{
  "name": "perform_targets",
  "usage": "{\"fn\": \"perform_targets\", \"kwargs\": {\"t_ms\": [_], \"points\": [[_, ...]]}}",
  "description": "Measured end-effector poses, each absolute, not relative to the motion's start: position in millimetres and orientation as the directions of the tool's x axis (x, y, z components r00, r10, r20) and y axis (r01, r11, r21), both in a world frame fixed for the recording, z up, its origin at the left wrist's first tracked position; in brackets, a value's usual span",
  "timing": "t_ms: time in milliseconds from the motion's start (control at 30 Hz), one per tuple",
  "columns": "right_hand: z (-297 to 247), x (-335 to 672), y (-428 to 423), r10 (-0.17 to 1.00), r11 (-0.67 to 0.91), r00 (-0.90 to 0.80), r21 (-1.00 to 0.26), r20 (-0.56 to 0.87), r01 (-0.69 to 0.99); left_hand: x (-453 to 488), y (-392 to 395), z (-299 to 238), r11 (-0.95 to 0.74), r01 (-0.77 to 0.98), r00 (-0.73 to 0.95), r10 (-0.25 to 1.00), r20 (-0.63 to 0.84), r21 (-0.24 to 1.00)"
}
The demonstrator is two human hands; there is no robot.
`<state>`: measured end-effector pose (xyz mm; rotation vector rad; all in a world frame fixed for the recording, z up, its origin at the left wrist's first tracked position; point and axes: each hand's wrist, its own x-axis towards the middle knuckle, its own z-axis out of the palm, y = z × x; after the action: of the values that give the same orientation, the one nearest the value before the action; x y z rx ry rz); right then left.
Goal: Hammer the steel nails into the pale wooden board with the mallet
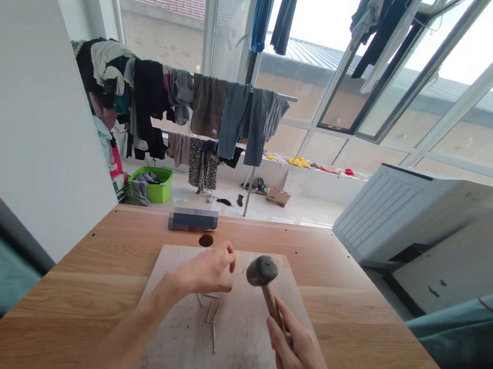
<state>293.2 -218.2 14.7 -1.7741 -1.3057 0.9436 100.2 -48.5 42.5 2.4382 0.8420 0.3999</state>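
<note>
My right hand (299,354) is wrapped round the wooden handle of a rubber mallet (262,271), its dark, scuffed head raised over a pale wooden board (253,326). Above the far part of the board is my left hand (209,268), fingers bent, with a gap between thumb and fingertips. I can make out nothing held in it. Several loose nails (213,336) lie on the board just below that hand. Small dark marks or holes dot the board's surface.
The board rests on a wooden table (358,331) with a round hole (206,240). A dark, partly blurred box (193,220) sits near the far edge. Beyond are a laundry-covered drying rack (208,107), a green basin (160,190) and a white appliance (384,213).
</note>
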Motion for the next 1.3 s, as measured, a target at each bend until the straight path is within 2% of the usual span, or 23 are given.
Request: {"fn": "perform_targets", "kwargs": {"t_ms": [100, 267, 400, 567, 767, 867, 967, 1133, 1300], "points": [[-4.7, 304.5, -229.0, 0.972, -0.210, 0.194, -0.873, -0.136, 0.440, 81.1, -54.7, 64.3, -0.659, 0.633, 0.753, 0.646, -0.123, 0.407], [-19.3, 313.0, -233.2, 0.985, -0.141, 0.157, -0.840, -0.068, 0.524, 82.8, -65.4, 70.1, -0.680, 0.655, 0.754, 0.614, -0.233, 0.330], [-16.9, 312.8, -231.1, 0.994, -0.085, 0.107, -0.836, -0.032, 0.543, 91.1, -60.6, 66.9, -0.662, 0.679, 0.726, 0.670, -0.155, 0.316], [-19.7, 313.4, -231.8, 0.992, -0.104, 0.116, -0.849, -0.051, 0.518, 90.9, -46.7, 57.1, -0.645, 0.636, 0.700, 0.713, 0.037, 0.424], [-23.9, 313.3, -232.7, 0.988, -0.137, 0.130, -0.862, -0.083, 0.488, 94.4, -44.4, 44.1, -0.744, 0.604, 0.758, 0.647, 0.083, 0.287], [-23.6, 313.1, -232.3, 0.988, -0.124, 0.140, -0.863, -0.062, 0.489, 96.8, -45.0, 41.0, -0.769, 0.579, 0.779, 0.620, 0.093, 0.272], [-23.0, 313.6, -231.4, 0.990, -0.102, 0.136, -0.865, -0.039, 0.492, 98.8, -44.5, 34.5, -0.771, 0.536, 0.775, 0.611, 0.161, 0.344], [-19.8, 312.2, -229.6, 0.989, -0.129, 0.131, -0.868, -0.075, 0.480, 103.2, -41.5, 13.7, -0.658, 0.347, 0.690, 0.662, 0.293, 0.668], [-5.3, 298.3, -223.0, 0.974, -0.201, 0.182, -0.883, -0.134, 0.425, 104.4, -38.1, -1.9, -0.579, 0.284, 0.632, 0.712, 0.305, 0.764]]}}
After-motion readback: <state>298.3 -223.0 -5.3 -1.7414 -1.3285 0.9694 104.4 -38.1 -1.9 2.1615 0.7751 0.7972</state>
